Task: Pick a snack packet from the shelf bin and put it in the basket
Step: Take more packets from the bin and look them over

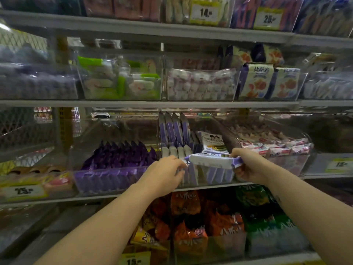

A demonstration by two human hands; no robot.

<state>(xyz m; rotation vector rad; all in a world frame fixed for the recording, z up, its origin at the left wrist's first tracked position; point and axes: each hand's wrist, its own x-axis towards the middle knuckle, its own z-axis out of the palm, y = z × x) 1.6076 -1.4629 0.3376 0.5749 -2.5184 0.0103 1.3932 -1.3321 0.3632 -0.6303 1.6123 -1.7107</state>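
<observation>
head view, edges blurry.

task item: snack packet (210, 160), white wrapper with purple ends. It lies flat and crosswise just over the front rim of the middle bin (214, 175) and is held at both ends.
- left hand (166, 174) pinches the left crimped end, fingers curled together on it
- right hand (248, 167) grips the right end, thumb on top, other fingers curled under

The middle bin is clear plastic and sits on the middle shelf. It holds white-and-purple packets standing on edge in rows, with taller purple-white ones at the back. A white pouch (212, 143) with a cartoon print leans on top at the right.

Neighbours on the same shelf:
- purple bin (107, 179) to the left: clear, packed with dark purple packets, upright
- pink bin (286, 163) to the right: clear, small pink-and-white packets piled loose

Shelf above:
- green bin (122, 92): clear, green-and-white packs
- next to it, white-pink bin (200, 92): full of small packets
- then boxes (256, 81) with orange print, upright

Shelf below: orange bags (191, 236) beside green bags (267, 226), both under the hands.

Top shelf: yellow price tag (205, 13) reads 14. Packet print is too blurred to read.
</observation>
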